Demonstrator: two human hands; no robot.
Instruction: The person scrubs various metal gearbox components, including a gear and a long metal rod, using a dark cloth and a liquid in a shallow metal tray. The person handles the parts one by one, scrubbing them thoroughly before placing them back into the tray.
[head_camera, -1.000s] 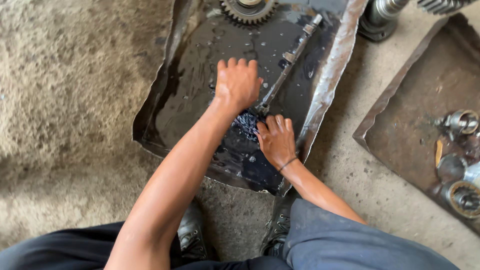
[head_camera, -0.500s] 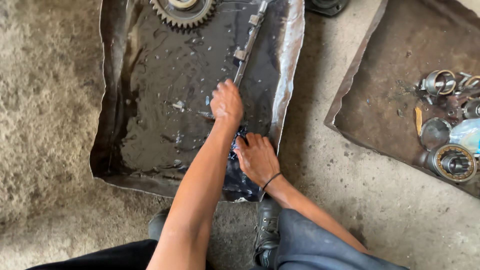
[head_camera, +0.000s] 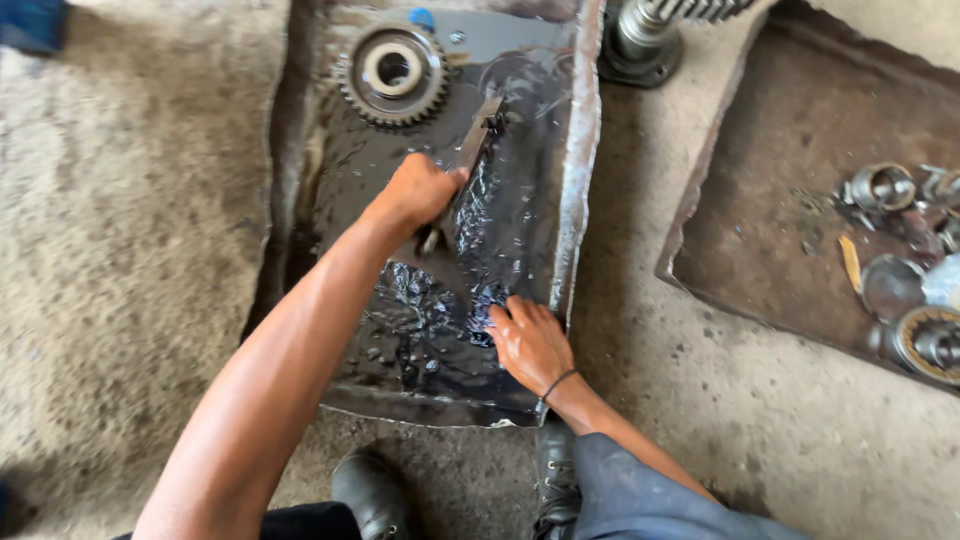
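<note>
Clamped on a long metal bar (head_camera: 470, 165), the left hand (head_camera: 415, 190) holds it in the oily tray (head_camera: 580, 200); the right hand (head_camera: 530, 345) dips spread fingers into the black liquid. Slick oil could let that bar slip. A gear (head_camera: 392, 72) sits at the tray's far end; the rusty tray (head_camera: 760, 220) carries rings.

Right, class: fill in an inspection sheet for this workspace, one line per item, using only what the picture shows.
Surface: dented metal tray on concrete floor, holding dark oily liquid.
Job's things: long metal tool in the tray; toothed gear at its far end.
Clutter: second tray with bearings and rings.
Grippers: left hand grips the tool; right hand flat in the liquid.
Cables: nothing seen.
Surroundings: splined shaft, black shoes.
</note>
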